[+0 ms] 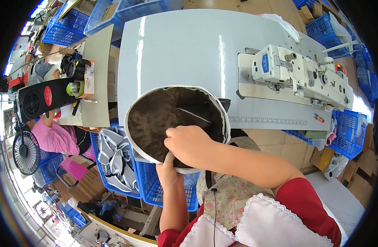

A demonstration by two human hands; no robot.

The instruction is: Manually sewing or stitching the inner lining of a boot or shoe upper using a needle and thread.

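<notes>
A round, basket-like fabric piece (152,119) with a dark brown plush inside and a white edge leans over the table's front edge, its opening toward me. My left hand (168,173) grips its near rim, the thumb over the inside and the fingers hidden behind the cloth. My right hand (188,144) is closed above the plush, right by the left thumb. What its curled fingers hold, if anything, is hidden. A short white line, like a seam or strip, shows on the brown lining.
A white sewing machine (296,74) stands on the right of the grey table (176,53). Small orange-handled snips (319,118) lie near a printed ruler strip (267,120). Below are blue crates (150,183), one with grey-white fabric pieces (115,158). A black fan (26,152) and a person in pink (53,138) are at left.
</notes>
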